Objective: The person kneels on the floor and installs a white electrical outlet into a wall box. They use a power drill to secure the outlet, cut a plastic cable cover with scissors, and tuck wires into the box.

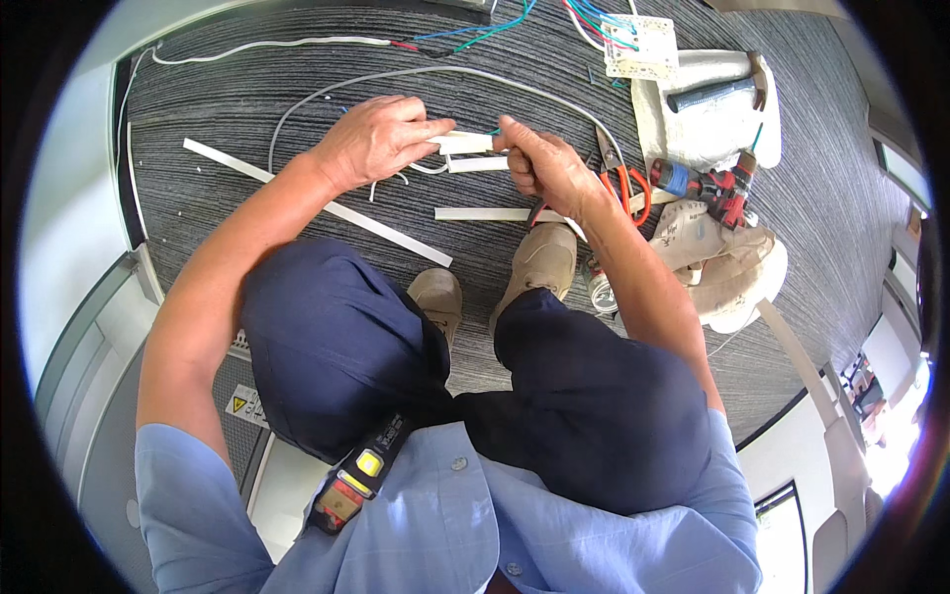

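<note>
My left hand (pixel 381 142) is closed, its thumb and fingers gripping one end of a short white plastic strip (pixel 465 145). At the strip's other end, my right hand (pixel 547 168) is closed with its thumb pressed on the curled fingers. A bit of green wire shows by the right thumb tip. Something dark and red pokes out below the right palm; its kind is hidden. Just under the held strip is another short white strip (pixel 478 164), with thin white cable beside it. Orange-handled snips (pixel 633 188) lie right next to my right wrist.
Long white strips (pixel 386 235) (pixel 482 214) lie on the grey striped carpet. A grey cable (pixel 435 69) arcs beyond my hands. Rightward are a red and black power tool (pixel 717 188), a hammer (pixel 717 92) on a white sack (pixel 708 124), a wired white box (pixel 641 49) and a beige bag (pixel 727 267).
</note>
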Demonstrator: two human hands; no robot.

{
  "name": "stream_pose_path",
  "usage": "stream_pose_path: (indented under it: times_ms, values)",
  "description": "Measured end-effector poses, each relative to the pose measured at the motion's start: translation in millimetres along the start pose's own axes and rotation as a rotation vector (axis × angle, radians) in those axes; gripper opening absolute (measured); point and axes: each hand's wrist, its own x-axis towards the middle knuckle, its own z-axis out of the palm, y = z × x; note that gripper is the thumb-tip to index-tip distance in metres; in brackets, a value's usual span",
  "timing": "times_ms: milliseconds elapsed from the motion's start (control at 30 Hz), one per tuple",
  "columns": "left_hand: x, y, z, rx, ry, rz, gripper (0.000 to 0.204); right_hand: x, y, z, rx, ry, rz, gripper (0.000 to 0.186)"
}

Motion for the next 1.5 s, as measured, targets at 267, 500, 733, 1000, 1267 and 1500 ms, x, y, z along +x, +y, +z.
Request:
stream_pose_path:
  times_ms: [267, 500, 733, 1000, 1267, 1500]
  values:
    - [-34, -20, 26, 0.05, -0.206, -0.044, 0.036, 48, 27, -1, -1.363, 0.381, -0.556, 0.025]
    - [-38, -23, 38, -0.039, -0.098, -0.055, 0.033, 53, 28, -12, -1.411, 0.378, -0.781, 0.013]
    - [38, 21, -36, -0.765, -0.053, -0.718, 0.049, 11, -36, 16, -1.078, 0.662, -1.214, 0.009]
    - [97, 37, -55, -1.371, 0.391, -0.927, 0.029, 14, -83, 45, -0.978, 0.689, -1.151, 0.017]
    - [140, -14, -34, -1.216, 0.67, -1.181, 0.024, 13, -50, 21, -0.354, 0.695, -0.836, 0.027]
    - [151, -36, -18, -1.282, 0.82, -1.205, 0.02, 11, 5, 0, -0.125, 0.61, -0.507, 0.03]
